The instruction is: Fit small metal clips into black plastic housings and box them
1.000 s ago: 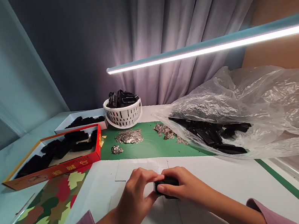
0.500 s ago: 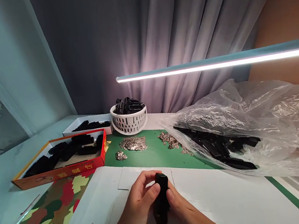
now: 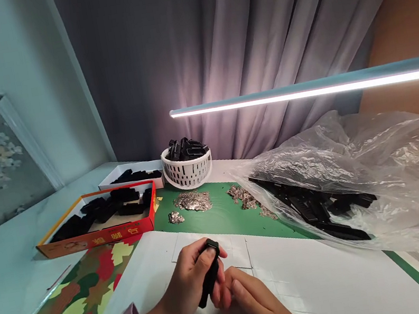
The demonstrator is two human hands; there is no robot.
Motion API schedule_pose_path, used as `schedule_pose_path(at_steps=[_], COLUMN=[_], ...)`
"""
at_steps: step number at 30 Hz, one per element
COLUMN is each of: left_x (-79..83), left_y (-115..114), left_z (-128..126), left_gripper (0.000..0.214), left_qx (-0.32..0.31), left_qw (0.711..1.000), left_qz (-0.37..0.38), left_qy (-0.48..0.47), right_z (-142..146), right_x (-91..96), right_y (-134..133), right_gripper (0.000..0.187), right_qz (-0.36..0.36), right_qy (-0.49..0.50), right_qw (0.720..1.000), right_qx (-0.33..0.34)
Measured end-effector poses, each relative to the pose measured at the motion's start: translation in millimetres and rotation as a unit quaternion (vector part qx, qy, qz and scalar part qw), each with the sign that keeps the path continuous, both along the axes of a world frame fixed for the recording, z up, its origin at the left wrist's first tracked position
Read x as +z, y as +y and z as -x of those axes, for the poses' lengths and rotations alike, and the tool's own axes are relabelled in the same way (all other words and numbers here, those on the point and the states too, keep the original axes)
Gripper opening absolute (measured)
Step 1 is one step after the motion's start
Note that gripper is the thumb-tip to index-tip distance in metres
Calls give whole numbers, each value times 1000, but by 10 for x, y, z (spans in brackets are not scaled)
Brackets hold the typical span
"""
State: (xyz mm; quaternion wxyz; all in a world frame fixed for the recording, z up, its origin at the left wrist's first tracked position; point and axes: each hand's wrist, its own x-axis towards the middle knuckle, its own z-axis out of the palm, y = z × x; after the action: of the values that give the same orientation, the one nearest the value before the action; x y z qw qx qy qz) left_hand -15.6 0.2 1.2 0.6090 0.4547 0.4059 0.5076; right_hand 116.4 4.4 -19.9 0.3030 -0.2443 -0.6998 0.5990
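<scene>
My left hand (image 3: 192, 283) is closed round a long black plastic part (image 3: 210, 276), held upright and tilted over the white sheet (image 3: 320, 288). My right hand (image 3: 250, 303) lies just right of it, fingers curled loosely, fingertips touching the left hand near the part's lower end. Whether the right hand holds anything is hidden. Small heaps of silver metal clips (image 3: 191, 200) lie on the green mat (image 3: 219, 214) beyond the hands.
A red box (image 3: 99, 218) and a white box (image 3: 134, 175) of black parts stand at the left. Behind them is a white basket (image 3: 188, 168) of parts. A clear plastic bag (image 3: 357, 175) with black parts fills the right. A lamp bar (image 3: 311, 90) hangs overhead.
The black part went from lying flat between both hands to upright in the left hand. The right hand has let go and dropped lower. The view shifted to the left.
</scene>
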Motion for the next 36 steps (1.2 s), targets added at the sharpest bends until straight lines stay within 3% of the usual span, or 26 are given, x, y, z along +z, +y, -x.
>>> schedule_pose_path(at_steps=[13, 22, 36], left_x=[22, 17, -31], left_y=[-37, -45, -28], left_z=[-42, -55, -47], left_gripper=[33, 35, 34], left_qx=[-12, 6, 18], left_qw=[1000, 999, 998], left_qz=[17, 36, 43], left_qy=[15, 37, 48], right_z=[-1, 26, -9], right_x=[28, -102, -117], right_y=[31, 53, 56], right_gripper=[43, 38, 40], right_qz=[14, 88, 82], right_qy=[20, 71, 57], right_qw=[999, 993, 995], right_qx=[22, 32, 29])
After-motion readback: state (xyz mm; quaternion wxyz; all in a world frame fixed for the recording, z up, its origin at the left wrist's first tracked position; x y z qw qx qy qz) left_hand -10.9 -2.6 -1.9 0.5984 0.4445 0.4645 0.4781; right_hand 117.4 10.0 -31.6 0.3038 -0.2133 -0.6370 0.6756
